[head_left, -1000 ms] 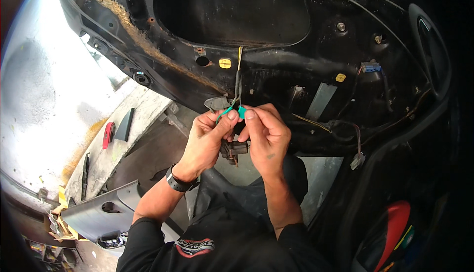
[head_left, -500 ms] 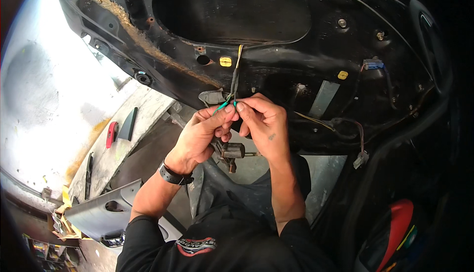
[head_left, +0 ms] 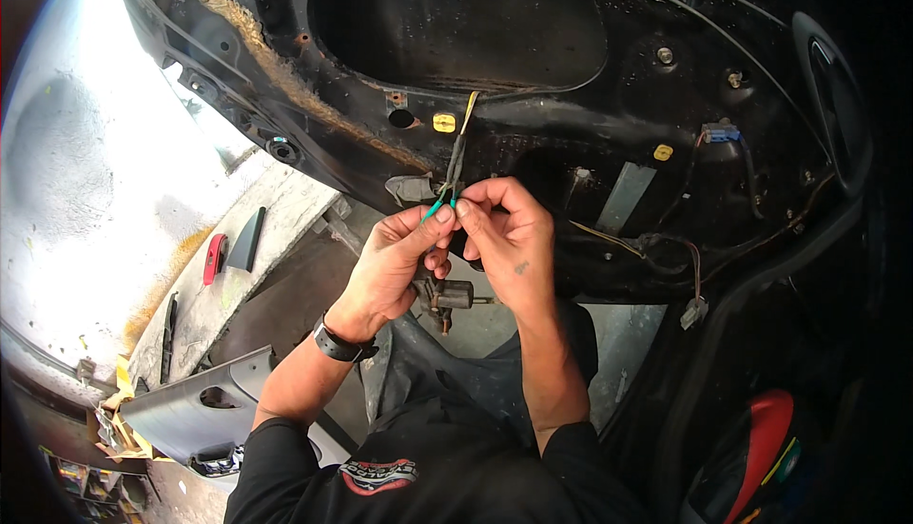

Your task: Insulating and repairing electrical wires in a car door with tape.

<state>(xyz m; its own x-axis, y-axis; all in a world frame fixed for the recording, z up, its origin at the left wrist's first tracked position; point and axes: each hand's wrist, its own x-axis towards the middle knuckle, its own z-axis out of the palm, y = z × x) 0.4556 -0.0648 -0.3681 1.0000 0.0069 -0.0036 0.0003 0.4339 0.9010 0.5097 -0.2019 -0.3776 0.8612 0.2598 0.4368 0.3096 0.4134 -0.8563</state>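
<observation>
Both hands meet at a thin wire bundle (head_left: pixel 457 155) that hangs out of the black car door shell (head_left: pixel 542 129). My left hand (head_left: pixel 392 262) is closed, its thumb and forefinger pinching a green wire (head_left: pixel 432 211). Close beside it my right hand (head_left: pixel 516 246) pinches a second green piece of wire with thumb and fingertips; the fingers cover most of it. Behind the fingers sits a grey connector (head_left: pixel 411 188). Below the hands is a dark, motor-like part with a cylinder (head_left: pixel 447 294), its mounting partly hidden.
On the worn board (head_left: pixel 214 310) at left lie a red-handled tool (head_left: pixel 215 259) and a dark triangular trim piece (head_left: pixel 246 240). A grey door panel (head_left: pixel 204 400) stands below it. At right hang a blue connector (head_left: pixel 722 133) and a loose pale plug (head_left: pixel 694 312).
Both hands keep their pinch on the green wires, with only slight finger movement. The door appears shifted a little to the right and down in the picture.
</observation>
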